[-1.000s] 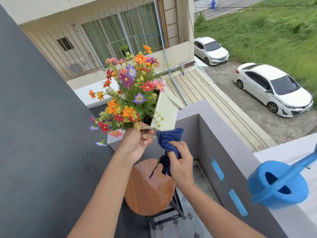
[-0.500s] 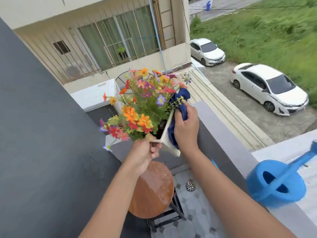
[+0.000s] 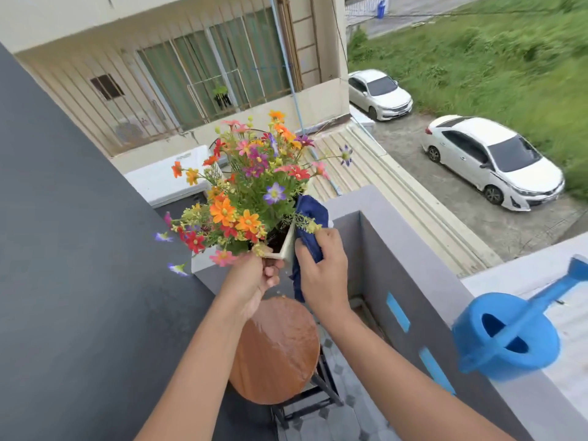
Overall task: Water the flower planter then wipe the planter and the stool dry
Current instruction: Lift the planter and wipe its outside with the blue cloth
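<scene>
Up in the air over the stool (image 3: 276, 348), the flower planter (image 3: 288, 246) is held off any surface, tilted, its near corner toward the camera. Left hand (image 3: 251, 281) grip is clenched on the planter's near lower corner, fingers curled under the white edge. Right hand (image 3: 323, 265) grip is clenched on a dark blue cloth (image 3: 311, 230), pressing it flat against the planter's right outer side; cloth bunches above the thumb near the rim and a tail hangs down below the hand. Planter is white, dark soil visible inside, packed with mixed flowers (image 3: 251, 192) in orange, red, pink, purple and yellow, spilling left and upward.

Stool has a round brown wooden seat on a dark metal frame, directly below both hands; seat surface looks wet, shiny patch with droplets near its top edge. It stands on a patterned tile floor (image 3: 337, 418).

Blue watering can (image 3: 509, 338) sits on top of the grey balcony wall (image 3: 407, 249) at right, spout pointing up-right, well apart from the hands. Two light blue tape strips on the wall's inner face. Dark grey wall fills the left side.

Beyond the balcony: a building with barred windows, a corrugated roof, two white cars (image 3: 493, 160) parked on concrete, grass behind them.
</scene>
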The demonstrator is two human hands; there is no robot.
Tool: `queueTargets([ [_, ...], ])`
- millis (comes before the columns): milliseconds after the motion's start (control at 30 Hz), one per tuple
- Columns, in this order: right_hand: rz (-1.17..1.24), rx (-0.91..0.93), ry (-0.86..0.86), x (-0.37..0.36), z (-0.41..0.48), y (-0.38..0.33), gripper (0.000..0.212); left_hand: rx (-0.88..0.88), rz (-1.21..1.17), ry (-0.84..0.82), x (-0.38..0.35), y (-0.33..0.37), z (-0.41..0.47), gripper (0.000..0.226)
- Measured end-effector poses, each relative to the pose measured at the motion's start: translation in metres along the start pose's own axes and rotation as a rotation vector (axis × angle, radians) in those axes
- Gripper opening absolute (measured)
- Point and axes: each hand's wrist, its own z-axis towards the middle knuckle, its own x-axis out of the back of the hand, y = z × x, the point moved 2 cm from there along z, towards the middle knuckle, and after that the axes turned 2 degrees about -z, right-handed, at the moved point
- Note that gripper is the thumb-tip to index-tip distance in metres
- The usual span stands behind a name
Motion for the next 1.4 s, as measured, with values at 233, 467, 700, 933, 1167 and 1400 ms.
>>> queueTargets([
  [233,-0.114,-0.046,0.109,0.003,0.066,0.017,0.009,-0.027,0.022,-0.078,0.003,-0.004,-0.011,0.029],
  [467,-0.166,-0.129,0.066,0.003,0.04,0.049,0.031,-0.048,-0.022,-0.037,0.009,-0.006,-0.009,0.019],
  [700,0.014,-0.025,-0.061,-0.011,-0.008,0.016,0.023,-0.025,0.056,0.038,0.012,-0.007,0.007,0.024],
  [933,-0.001,-0.092,-0.041,0.011,0.051,0.019,0.011,-0.036,0.185,0.002,0.023,0.006,0.006,0.021],
  [1167,0.102,-0.346,-0.411,0.043,0.121,0.026,0.013,-0.054,0.309,-0.056,0.041,0.021,0.006,0.026],
  [1400,0.104,-0.419,-0.541,0.054,0.129,0.016,0.023,-0.053,0.473,-0.152,0.049,0.042,0.01,0.023],
])
